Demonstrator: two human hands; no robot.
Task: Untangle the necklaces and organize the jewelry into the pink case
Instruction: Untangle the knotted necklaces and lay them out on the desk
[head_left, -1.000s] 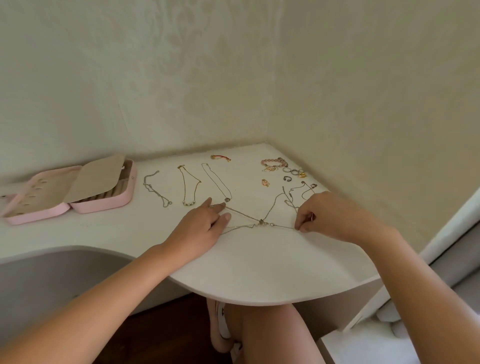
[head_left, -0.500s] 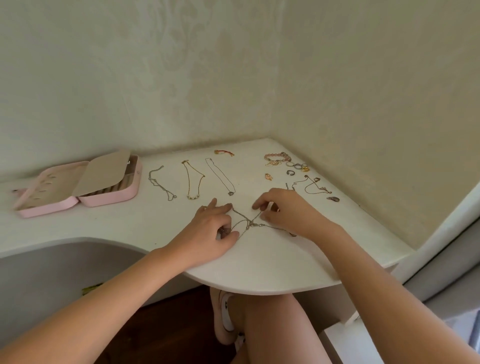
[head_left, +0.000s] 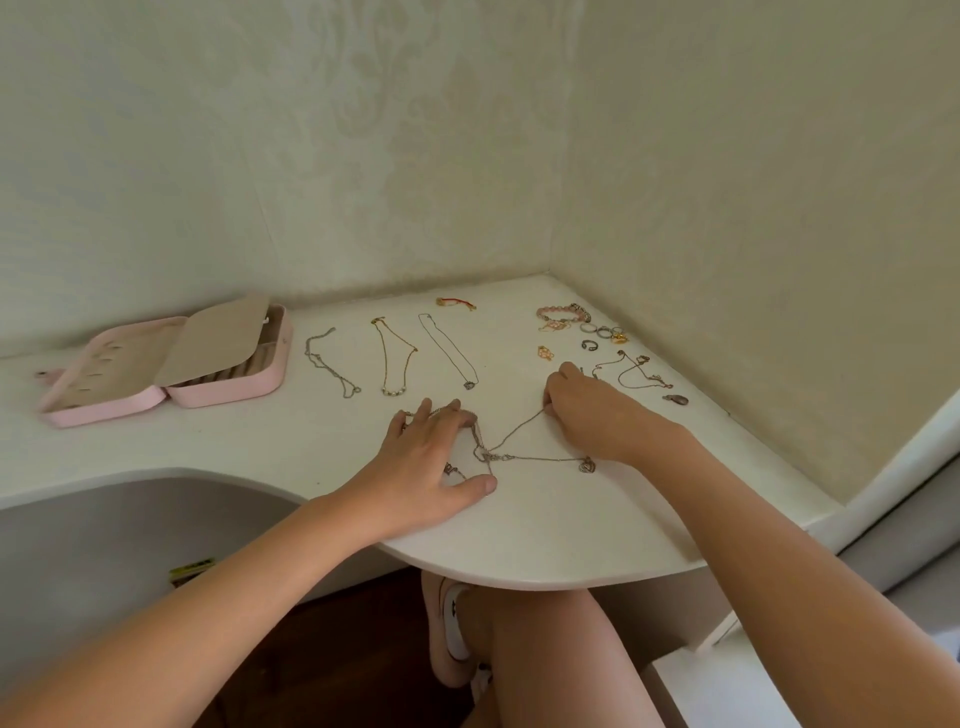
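A knot of thin tangled necklaces (head_left: 497, 457) lies on the white table (head_left: 545, 530) between my hands, and a heart pendant (head_left: 587, 465) trails to its right. My left hand (head_left: 431, 457) rests flat on the table, fingers spread, pressing on the left strands. My right hand (head_left: 587, 410) has curled fingers and pinches one strand, drawn taut from the knot up to its fingertips. The open pink case (head_left: 234, 392) sits at the far left with its beige flap raised. Three untangled necklaces (head_left: 395, 358) lie side by side between the case and my hands.
Near the back corner lie a red bracelet (head_left: 456, 303), a pink bead bracelet (head_left: 563, 312), several rings (head_left: 602, 331), a gold charm (head_left: 544, 353), another loose chain (head_left: 639, 371) and a dark pendant (head_left: 675, 399). Walls close off the back and right. The table's curved front edge is near my knees.
My right hand has moved right and back from the knot, drawing one strand taut. My left hand has flattened over the left strands, its thumb now spread toward the table's front edge.
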